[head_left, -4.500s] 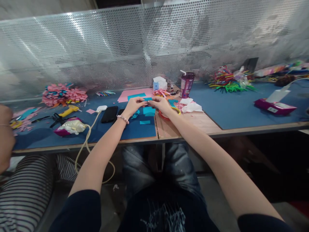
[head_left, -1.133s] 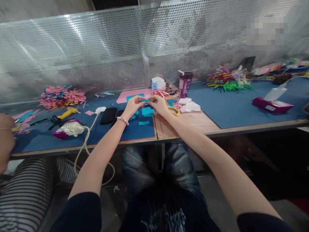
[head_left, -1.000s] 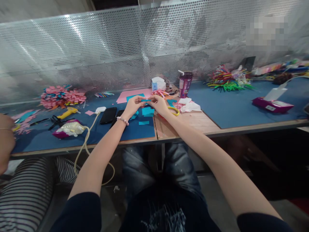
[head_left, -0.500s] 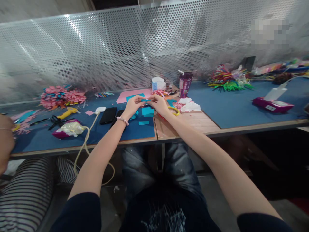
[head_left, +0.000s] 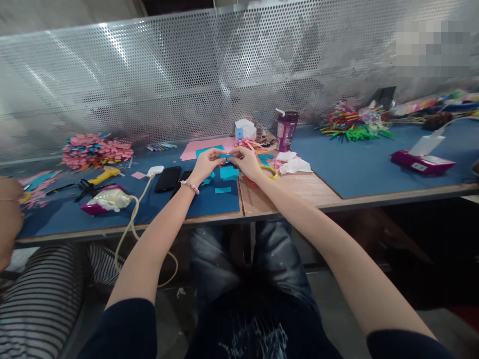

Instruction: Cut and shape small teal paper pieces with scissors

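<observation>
Between my two hands, above the table, is a small strip of blue paper (head_left: 225,155). My left hand (head_left: 206,163) pinches its left end, and a beaded bracelet circles that wrist. The right end is pinched in the fingers of my right hand (head_left: 246,160). Just below them lie cut blue paper pieces (head_left: 229,173) and a single small blue strip (head_left: 223,190) on the blue mat. Scissors with a yellow and red handle (head_left: 270,172) rest partly hidden under my right wrist. Behind my hands is a sheet of pink paper (head_left: 189,150) with blue paper on it.
Left of my hands are a black phone (head_left: 168,179), a yellow glue gun (head_left: 105,175) and a pink paper bundle (head_left: 92,150). A purple cup (head_left: 287,132) with a straw and crumpled white tissue (head_left: 296,165) stand right. A co-worker's arm (head_left: 9,219) shows at far left.
</observation>
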Motion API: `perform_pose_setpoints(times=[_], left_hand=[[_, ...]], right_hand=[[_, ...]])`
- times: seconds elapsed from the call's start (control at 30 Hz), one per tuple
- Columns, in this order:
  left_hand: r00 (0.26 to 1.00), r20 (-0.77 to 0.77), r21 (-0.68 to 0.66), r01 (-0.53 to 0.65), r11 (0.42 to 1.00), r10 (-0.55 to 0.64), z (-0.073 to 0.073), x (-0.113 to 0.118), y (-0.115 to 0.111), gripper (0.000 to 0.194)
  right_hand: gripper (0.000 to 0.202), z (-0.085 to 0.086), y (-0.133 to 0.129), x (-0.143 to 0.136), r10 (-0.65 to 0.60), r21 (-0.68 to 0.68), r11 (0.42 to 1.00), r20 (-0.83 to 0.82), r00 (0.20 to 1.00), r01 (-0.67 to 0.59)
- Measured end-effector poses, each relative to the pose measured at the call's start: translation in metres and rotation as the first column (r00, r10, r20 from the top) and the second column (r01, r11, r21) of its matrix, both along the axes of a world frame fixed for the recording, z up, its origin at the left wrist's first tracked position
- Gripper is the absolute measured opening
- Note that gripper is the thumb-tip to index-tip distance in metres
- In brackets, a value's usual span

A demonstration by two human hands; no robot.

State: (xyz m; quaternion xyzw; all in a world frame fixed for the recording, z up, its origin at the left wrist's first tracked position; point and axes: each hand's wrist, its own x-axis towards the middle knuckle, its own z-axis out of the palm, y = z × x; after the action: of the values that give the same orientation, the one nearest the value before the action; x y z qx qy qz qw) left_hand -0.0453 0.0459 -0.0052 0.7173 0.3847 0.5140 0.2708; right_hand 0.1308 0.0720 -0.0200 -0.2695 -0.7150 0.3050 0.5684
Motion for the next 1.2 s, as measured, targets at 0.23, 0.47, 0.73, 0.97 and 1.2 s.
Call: perform_pose_setpoints(times=[0.23,0.47,0.73,0.97,1.2], left_hand=[[1.000,0.002,0.009,0.009,1.000,-0.009,0.0018,0.0008,-0.0024,0.028],[1.000,-0.002,0.022,0.005,1.000,-0.005,0.0024,0.0024,-0.0041,0.028],[1.000,-0.008,0.012,-0.021,1.000,0.021,0.0025,0.0025,-0.0041,0.026],[1.000,-0.013,-0.001,-0.025,1.000,0.025,0.0011,0.0013,-0.0018,0.028],[1.000,-0.020,-0.001,-0.016,1.000,0.016,0.0024,0.0010,-0.0033,0.031]], right_hand=[[0.021,-0.0010,0.0005,-0.0014,0.008,-0.020,1.000,-0.007,1.000,-0.008],[0.022,0.0011,-0.0005,-0.0014,-0.001,-0.038,0.999,-0.018,1.000,0.000],[0.021,0.0005,0.0008,-0.0007,-0.003,-0.051,0.999,-0.011,1.000,0.003],[0.020,0.0009,-0.0003,-0.0004,0.009,-0.052,0.999,-0.010,1.000,-0.009],[0.021,0.0022,-0.0030,-0.0001,0.010,-0.054,0.998,-0.008,1.000,-0.011]])
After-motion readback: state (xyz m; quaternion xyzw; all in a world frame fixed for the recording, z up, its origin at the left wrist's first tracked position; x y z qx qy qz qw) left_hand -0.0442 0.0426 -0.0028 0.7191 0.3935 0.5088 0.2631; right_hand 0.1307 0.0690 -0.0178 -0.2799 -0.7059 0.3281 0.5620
